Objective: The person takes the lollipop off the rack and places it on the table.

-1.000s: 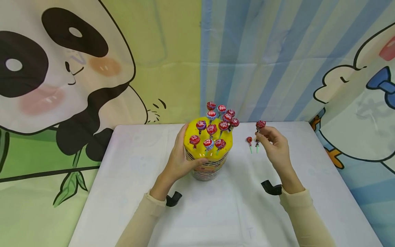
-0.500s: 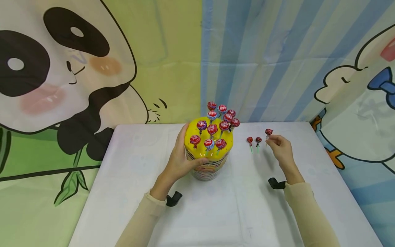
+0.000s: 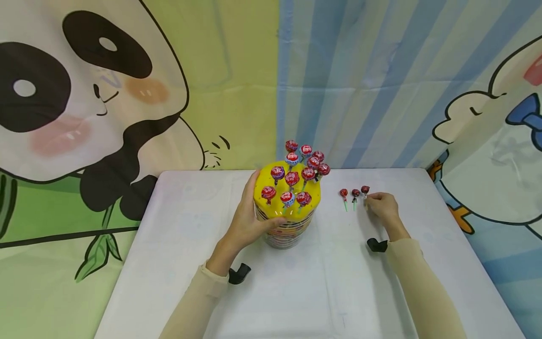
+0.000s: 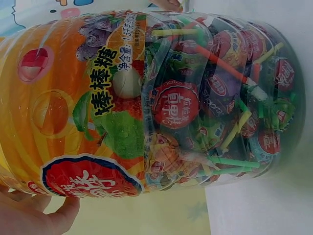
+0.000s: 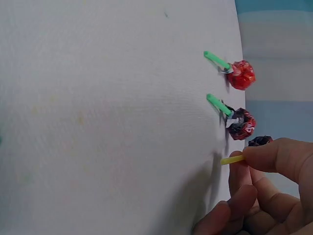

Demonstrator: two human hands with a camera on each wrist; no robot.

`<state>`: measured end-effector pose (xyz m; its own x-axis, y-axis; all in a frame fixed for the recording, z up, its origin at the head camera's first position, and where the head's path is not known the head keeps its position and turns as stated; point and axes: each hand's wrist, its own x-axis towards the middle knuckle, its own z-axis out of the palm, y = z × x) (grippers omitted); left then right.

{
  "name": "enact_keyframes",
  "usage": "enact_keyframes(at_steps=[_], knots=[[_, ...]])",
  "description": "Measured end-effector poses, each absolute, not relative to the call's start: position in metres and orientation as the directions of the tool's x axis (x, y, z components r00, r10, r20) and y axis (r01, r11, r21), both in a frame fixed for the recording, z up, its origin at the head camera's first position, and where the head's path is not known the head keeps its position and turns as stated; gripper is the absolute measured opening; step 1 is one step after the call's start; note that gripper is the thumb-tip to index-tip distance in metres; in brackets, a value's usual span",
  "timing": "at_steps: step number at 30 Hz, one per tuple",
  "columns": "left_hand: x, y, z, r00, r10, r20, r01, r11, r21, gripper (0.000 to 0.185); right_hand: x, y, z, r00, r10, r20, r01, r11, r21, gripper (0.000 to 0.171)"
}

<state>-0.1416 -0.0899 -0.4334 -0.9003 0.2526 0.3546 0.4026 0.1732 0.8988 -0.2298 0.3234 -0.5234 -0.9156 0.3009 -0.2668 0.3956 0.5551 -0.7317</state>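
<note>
even light, soft shadows on table (image 3: 292,292), glints on lid (image 3: 278,189), dimmer right wrist view

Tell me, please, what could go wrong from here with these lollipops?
The right hand pinches a yellow-stick lollipop close beside two green-stick lollipops, so it might nudge them. The upright lollipops on the yellow lid crowd together at its far right, so a bump could loosen one. If the left hand tilts the jar, some of these could lean or fall.

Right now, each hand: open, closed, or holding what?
Left hand: holding the candy jar.
Right hand: pinching a lollipop by its yellow stick.
</note>
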Motion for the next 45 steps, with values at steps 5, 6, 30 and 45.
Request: enact_keyframes(at_steps=[5,6,30,45], knots=[[-0.14,-0.089,-0.432,-0.892,0.252,0.374,0.422,0.171,0.89,0.112,-0.232,0.323,-0.53,-0.909,0.315,-0.275,0.412,0.567,-0.713,0.035],[-0.141,-0.089,-0.432,-0.89,0.252,0.38,0.427,0.169,0.888,0.112,-0.232,0.323,-0.531,-0.909,0.315,-0.273,0.412,0.571,-0.71,0.035],[-0.141,-0.09,-0.434,-0.893,0.244,0.378,0.423,0.171,0.89,0.112,-0.228,0.319,-0.53,-0.943,0.262,-0.206,0.33,0.655,-0.68,0.034],[-0.136,-0.089,-0.425,-0.895,0.25,0.37,0.418,0.174,0.892,0.113,-0.18,0.256,-0.463,-0.989,0.099,0.114,-0.07,0.368,-0.927,0.032]])
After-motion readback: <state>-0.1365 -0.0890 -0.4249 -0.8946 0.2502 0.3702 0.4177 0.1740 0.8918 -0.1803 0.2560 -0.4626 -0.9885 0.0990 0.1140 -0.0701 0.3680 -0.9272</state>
